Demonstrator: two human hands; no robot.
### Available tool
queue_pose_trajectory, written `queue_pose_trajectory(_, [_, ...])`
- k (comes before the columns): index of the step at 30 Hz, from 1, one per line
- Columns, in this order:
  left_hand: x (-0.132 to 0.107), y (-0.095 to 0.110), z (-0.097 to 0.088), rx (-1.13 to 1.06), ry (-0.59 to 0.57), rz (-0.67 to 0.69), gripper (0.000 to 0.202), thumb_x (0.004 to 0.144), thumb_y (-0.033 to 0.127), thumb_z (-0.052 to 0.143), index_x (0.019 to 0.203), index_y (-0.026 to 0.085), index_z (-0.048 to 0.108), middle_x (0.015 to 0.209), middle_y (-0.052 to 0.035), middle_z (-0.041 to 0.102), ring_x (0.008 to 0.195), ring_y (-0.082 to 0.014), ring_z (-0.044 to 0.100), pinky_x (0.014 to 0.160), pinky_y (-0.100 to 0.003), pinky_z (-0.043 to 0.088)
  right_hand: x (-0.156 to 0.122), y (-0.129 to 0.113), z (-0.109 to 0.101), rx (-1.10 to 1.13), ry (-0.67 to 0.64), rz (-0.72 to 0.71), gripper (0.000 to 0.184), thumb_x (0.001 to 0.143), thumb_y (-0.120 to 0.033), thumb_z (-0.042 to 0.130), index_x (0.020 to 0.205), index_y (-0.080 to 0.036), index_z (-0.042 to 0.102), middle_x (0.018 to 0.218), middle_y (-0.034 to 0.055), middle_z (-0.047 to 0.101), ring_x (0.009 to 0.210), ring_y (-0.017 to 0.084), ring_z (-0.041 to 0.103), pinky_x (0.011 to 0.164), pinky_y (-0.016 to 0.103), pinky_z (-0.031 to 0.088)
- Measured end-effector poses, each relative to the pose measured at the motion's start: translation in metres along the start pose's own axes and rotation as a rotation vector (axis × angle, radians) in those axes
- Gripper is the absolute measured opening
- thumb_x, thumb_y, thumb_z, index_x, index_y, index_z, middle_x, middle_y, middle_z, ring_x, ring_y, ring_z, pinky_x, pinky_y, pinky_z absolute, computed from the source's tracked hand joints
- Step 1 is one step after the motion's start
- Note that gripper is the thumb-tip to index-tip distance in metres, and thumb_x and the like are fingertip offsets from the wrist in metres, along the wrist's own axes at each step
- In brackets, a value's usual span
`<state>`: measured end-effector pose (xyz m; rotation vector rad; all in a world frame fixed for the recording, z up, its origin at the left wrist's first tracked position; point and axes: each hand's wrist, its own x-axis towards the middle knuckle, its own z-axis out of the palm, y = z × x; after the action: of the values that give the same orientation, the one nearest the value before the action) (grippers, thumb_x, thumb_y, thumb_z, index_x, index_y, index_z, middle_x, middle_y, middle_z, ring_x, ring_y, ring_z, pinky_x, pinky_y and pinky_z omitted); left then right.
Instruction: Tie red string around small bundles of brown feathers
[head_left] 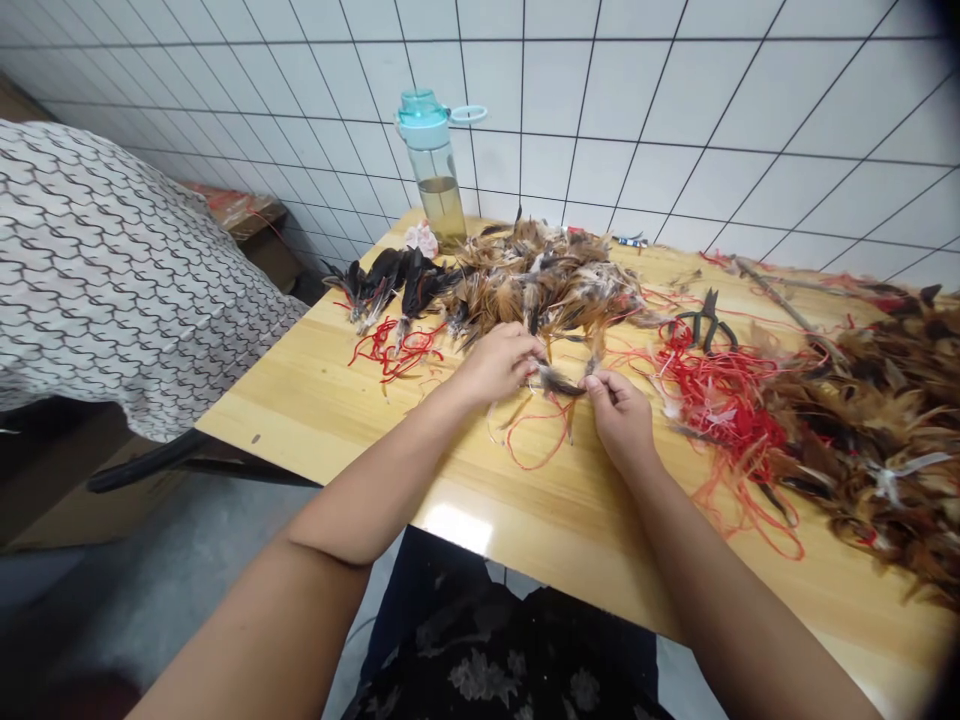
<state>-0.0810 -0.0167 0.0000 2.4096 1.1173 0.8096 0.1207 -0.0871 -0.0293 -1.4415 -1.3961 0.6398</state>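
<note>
My left hand and my right hand meet over the wooden table, both pinched on a small dark feather held between them. A loop of red string trails below the feather onto the table. Just beyond my fingers lies a heap of brown feathers. A bundle of black feathers lies to its left, with loose red string beside it.
A tangle of red string and a large pile of brown feathers fill the right side. Black scissors lie near them. A teal-lidded bottle stands by the tiled wall. A person in a patterned shirt sits at left.
</note>
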Motion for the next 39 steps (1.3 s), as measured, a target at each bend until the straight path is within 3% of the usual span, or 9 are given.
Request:
queue_pose_trajectory(5, [-0.004, -0.003, 0.017, 0.191, -0.104, 0.089, 0.024, 0.085, 0.014, 0.051, 0.097, 0.022, 0.071, 0.097, -0.0061, 0.061, 0.097, -0.0198, 0.052, 0.086, -0.033, 0.041, -0.001, -0.002, 0.0, 0.013, 0.003, 0.031, 0.024, 0.083, -0.039, 0.052, 0.075, -0.02, 0.066, 0.065, 0.0008, 0.063, 0.057, 0.014, 0.05, 0.056, 0.027, 0.04])
queue_pose_trajectory(9, [-0.002, 0.0, 0.013, 0.113, -0.032, 0.017, 0.017, 0.086, 0.015, 0.051, 0.085, 0.018, 0.068, 0.092, -0.006, 0.059, 0.091, -0.0183, 0.051, 0.082, -0.031, 0.04, -0.001, -0.002, 0.0, 0.018, 0.015, 0.022, 0.024, 0.083, -0.039, 0.053, 0.074, -0.02, 0.065, 0.065, 0.0015, 0.064, 0.057, 0.014, 0.051, 0.055, 0.026, 0.04])
queue_pose_trajectory(14, [0.003, 0.012, 0.005, -0.383, 0.133, -0.237, 0.004, 0.082, 0.02, 0.058, 0.08, 0.016, 0.058, 0.075, 0.0004, 0.055, 0.07, -0.011, 0.05, 0.068, -0.024, 0.039, -0.001, -0.003, -0.001, 0.018, 0.018, 0.03, 0.024, 0.083, -0.039, 0.053, 0.074, -0.02, 0.064, 0.067, 0.0022, 0.066, 0.057, 0.015, 0.052, 0.056, 0.027, 0.042])
queue_pose_trajectory(17, [0.002, 0.02, 0.009, -0.83, 0.111, -0.388, 0.017, 0.08, 0.028, 0.064, 0.081, 0.016, 0.053, 0.067, 0.0034, 0.054, 0.06, -0.0078, 0.048, 0.06, -0.022, 0.038, -0.001, -0.004, -0.001, 0.023, 0.006, 0.032, 0.024, 0.083, -0.039, 0.053, 0.075, -0.02, 0.064, 0.07, 0.0028, 0.067, 0.059, 0.015, 0.055, 0.059, 0.028, 0.044])
queue_pose_trajectory(20, [0.0, 0.029, 0.017, -1.04, 0.017, -0.434, 0.025, 0.076, 0.032, 0.069, 0.078, 0.015, 0.051, 0.066, 0.0018, 0.057, 0.056, -0.007, 0.05, 0.058, -0.021, 0.039, -0.001, -0.002, 0.0, 0.01, -0.001, 0.02, 0.025, 0.084, -0.039, 0.052, 0.076, -0.02, 0.066, 0.073, 0.0033, 0.068, 0.061, 0.015, 0.056, 0.061, 0.029, 0.044])
queue_pose_trajectory(23, [-0.002, 0.037, 0.023, -1.039, -0.025, -0.432, 0.023, 0.076, 0.03, 0.069, 0.079, 0.014, 0.052, 0.066, 0.0008, 0.059, 0.057, -0.0071, 0.052, 0.058, -0.021, 0.04, 0.0, -0.001, 0.001, -0.027, -0.005, -0.017, 0.023, 0.083, -0.037, 0.053, 0.076, -0.02, 0.067, 0.072, 0.003, 0.067, 0.062, 0.016, 0.055, 0.062, 0.029, 0.043])
queue_pose_trajectory(26, [-0.002, 0.04, 0.027, -0.936, 0.004, -0.419, 0.016, 0.079, 0.025, 0.065, 0.079, 0.015, 0.052, 0.066, 0.0021, 0.057, 0.059, -0.0078, 0.052, 0.058, -0.022, 0.04, 0.0, -0.001, 0.002, -0.051, -0.019, -0.061, 0.022, 0.082, -0.035, 0.054, 0.071, -0.021, 0.067, 0.066, 0.0022, 0.064, 0.063, 0.017, 0.055, 0.063, 0.03, 0.043])
queue_pose_trajectory(33, [-0.003, 0.032, 0.033, -0.72, 0.117, -0.302, 0.012, 0.081, 0.025, 0.061, 0.079, 0.017, 0.051, 0.07, 0.0031, 0.052, 0.067, -0.0096, 0.049, 0.063, -0.022, 0.038, 0.0, -0.003, 0.005, -0.039, -0.074, -0.085, 0.02, 0.08, -0.033, 0.056, 0.069, -0.022, 0.068, 0.065, 0.0021, 0.062, 0.062, 0.017, 0.055, 0.062, 0.029, 0.044])
queue_pose_trajectory(39, [-0.005, 0.031, 0.036, -0.643, 0.089, -0.271, 0.012, 0.082, 0.027, 0.06, 0.079, 0.017, 0.053, 0.07, 0.0026, 0.051, 0.066, -0.0101, 0.047, 0.063, -0.022, 0.037, 0.0, -0.002, 0.005, -0.014, -0.119, -0.11, 0.019, 0.081, -0.032, 0.056, 0.07, -0.022, 0.068, 0.068, 0.0026, 0.064, 0.065, 0.017, 0.057, 0.064, 0.03, 0.046])
